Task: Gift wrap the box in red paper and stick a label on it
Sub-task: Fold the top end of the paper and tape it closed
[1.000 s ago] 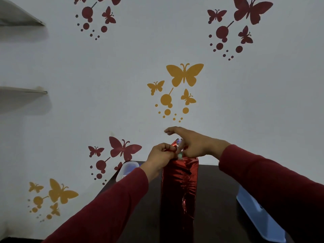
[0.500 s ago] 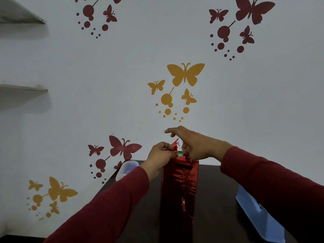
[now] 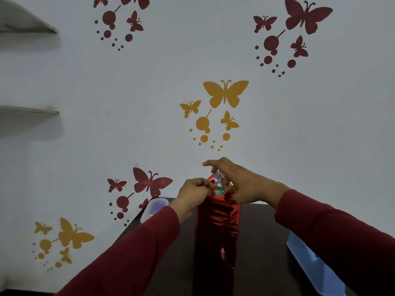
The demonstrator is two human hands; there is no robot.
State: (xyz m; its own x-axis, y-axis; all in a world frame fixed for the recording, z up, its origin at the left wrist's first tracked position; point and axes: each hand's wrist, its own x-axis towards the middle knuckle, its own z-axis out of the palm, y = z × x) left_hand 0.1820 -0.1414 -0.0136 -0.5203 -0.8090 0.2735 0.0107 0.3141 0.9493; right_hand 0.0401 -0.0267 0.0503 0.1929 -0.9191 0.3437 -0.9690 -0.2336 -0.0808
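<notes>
A tall box wrapped in shiny red paper (image 3: 217, 227) stands upright on the dark counter (image 3: 260, 242), and both hands meet at its far top edge. The left hand (image 3: 195, 194) has its fingers curled and pinches a strip of clear tape (image 3: 219, 182) whose lower end carries a small green tag (white letters, too small to read). The right hand (image 3: 239, 184) pinches the same strip from the other side, forefinger stretched out over it towards the wall. Just left of the left wrist a translucent lidded container (image 3: 156, 207) sits at the counter's corner. Under the right forearm lies a light blue tray (image 3: 310, 263). Butterfly stickers (image 3: 225, 94) dot the wall beyond the hands.
</notes>
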